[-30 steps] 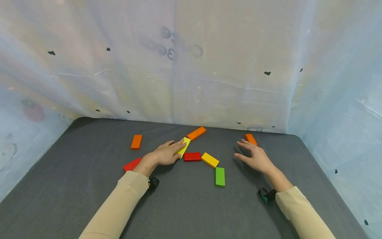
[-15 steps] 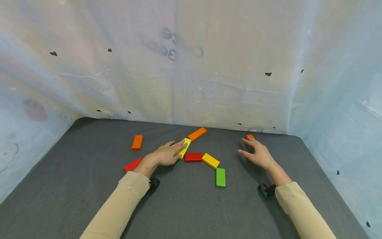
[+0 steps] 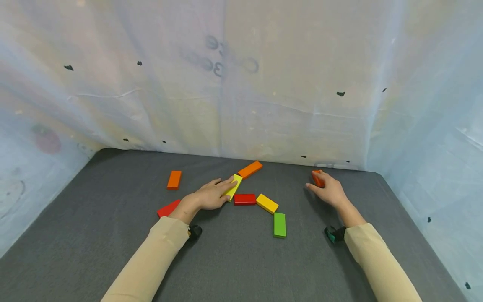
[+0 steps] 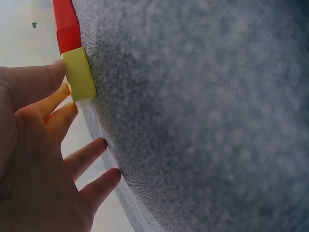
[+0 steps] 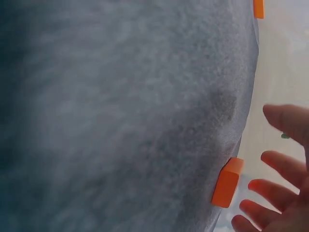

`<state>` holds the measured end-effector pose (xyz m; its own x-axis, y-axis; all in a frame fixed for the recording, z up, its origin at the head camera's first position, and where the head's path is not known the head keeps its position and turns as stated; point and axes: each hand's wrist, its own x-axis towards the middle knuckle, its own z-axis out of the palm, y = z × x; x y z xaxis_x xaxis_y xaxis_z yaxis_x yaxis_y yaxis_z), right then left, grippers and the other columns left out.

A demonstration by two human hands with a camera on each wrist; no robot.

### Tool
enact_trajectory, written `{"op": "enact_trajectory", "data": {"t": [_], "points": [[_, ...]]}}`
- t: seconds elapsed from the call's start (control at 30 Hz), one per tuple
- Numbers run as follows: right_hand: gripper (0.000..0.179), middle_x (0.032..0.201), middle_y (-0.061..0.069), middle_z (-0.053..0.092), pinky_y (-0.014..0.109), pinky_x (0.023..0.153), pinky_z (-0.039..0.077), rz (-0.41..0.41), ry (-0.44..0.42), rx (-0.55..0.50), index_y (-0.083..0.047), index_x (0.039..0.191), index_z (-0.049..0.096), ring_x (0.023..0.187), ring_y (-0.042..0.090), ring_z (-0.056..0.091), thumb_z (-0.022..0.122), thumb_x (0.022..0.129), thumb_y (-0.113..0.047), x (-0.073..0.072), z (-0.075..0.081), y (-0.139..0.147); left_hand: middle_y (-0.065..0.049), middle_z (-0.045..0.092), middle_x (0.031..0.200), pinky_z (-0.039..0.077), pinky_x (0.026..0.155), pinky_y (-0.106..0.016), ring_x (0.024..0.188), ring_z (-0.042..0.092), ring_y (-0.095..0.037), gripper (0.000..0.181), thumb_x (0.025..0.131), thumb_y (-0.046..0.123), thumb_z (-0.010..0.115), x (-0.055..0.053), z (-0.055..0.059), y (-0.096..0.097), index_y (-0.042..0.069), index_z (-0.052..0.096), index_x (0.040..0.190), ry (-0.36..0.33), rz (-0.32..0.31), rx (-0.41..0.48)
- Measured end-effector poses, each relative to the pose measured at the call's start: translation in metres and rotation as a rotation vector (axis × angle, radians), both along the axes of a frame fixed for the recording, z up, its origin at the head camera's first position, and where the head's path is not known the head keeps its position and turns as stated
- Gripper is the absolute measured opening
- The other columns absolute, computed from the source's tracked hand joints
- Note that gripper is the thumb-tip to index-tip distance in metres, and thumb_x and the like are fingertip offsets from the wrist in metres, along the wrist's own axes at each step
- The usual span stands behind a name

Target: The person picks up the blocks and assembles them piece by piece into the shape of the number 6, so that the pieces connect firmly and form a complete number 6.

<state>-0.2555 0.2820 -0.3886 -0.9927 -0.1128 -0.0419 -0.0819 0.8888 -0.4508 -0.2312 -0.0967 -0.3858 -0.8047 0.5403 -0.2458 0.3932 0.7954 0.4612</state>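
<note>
While left hand (image 3: 209, 196) pinches yellow block (image 4: 79, 75), right hand (image 3: 331, 191) near orange block (image 5: 226, 185)

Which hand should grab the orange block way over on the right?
Probably the right hand: it is beside that orange block. The left hand is farther away, touching the light yellow block.

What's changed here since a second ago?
The right hand moved rightward and slightly forward; it is now at the rightmost orange block, with no grip visible. The left hand stayed at the pale yellow block; the other blocks lie as before.
</note>
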Motion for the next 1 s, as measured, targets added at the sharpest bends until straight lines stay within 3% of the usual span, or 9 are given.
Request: {"op": "enact_trajectory", "data": {"t": [0.2, 0.43, 0.63, 0.83, 1.0], "points": [[0.064, 0.152, 0.029, 0.025, 0.062, 0.101, 0.036, -0.058, -0.032, 0.021, 0.001, 0.147, 0.034, 0.128, 0.053, 0.035, 0.054, 0.097, -0.033, -0.009, -0.002, 0.002, -0.005, 0.010, 0.162, 0.013, 0.115, -0.062, 0.146, 0.011, -0.042, 0.056, 0.103, 0.024, 0.044, -0.001, -0.002, 0.000, 0.017, 0.021, 0.154, -0.009, 0.010, 0.002], [0.061, 0.151, 0.030, 0.026, 0.061, 0.103, 0.035, -0.109, -0.069, 0.047, 0.003, 0.146, 0.035, 0.129, 0.053, 0.033, 0.053, 0.097, -0.029, -0.012, -0.002, 0.002, -0.005, 0.010, 0.162, 0.014, 0.114, -0.062, 0.146, 0.012, -0.042, 0.057, 0.103, 0.024, 0.044, 0.000, 0.000, 0.001, 0.017, 0.021, 0.154, -0.008, 0.005, 0.000], [0.055, 0.149, 0.031, 0.029, 0.061, 0.103, 0.034, -0.130, -0.037, 0.058, 0.005, 0.141, 0.042, 0.129, 0.054, 0.033, 0.056, 0.095, -0.022, -0.015, -0.002, 0.003, -0.005, 0.010, 0.162, 0.014, 0.115, -0.061, 0.146, 0.012, -0.041, 0.057, 0.103, 0.024, 0.044, 0.000, 0.002, 0.000, 0.017, 0.022, 0.154, -0.011, 0.003, -0.003], [0.048, 0.134, 0.035, 0.046, 0.055, 0.090, 0.045, -0.225, -0.008, 0.062, 0.003, 0.136, 0.050, 0.113, 0.049, 0.049, 0.059, 0.094, -0.017, -0.019, -0.003, 0.001, -0.004, 0.009, 0.162, 0.014, 0.115, -0.061, 0.146, 0.012, -0.041, 0.056, 0.103, 0.024, 0.044, -0.001, 0.000, 0.000, 0.018, 0.022, 0.154, -0.012, 0.005, -0.003], [0.045, 0.132, 0.036, 0.047, 0.053, 0.086, 0.046, -0.228, 0.000, 0.057, 0.004, 0.135, 0.051, 0.109, 0.048, 0.051, 0.057, 0.095, -0.014, -0.021, -0.004, 0.002, -0.004, 0.009, 0.162, 0.013, 0.115, -0.061, 0.146, 0.011, -0.040, 0.056, 0.103, 0.024, 0.044, -0.001, -0.001, 0.000, 0.018, 0.022, 0.154, -0.012, 0.009, -0.002]]}}
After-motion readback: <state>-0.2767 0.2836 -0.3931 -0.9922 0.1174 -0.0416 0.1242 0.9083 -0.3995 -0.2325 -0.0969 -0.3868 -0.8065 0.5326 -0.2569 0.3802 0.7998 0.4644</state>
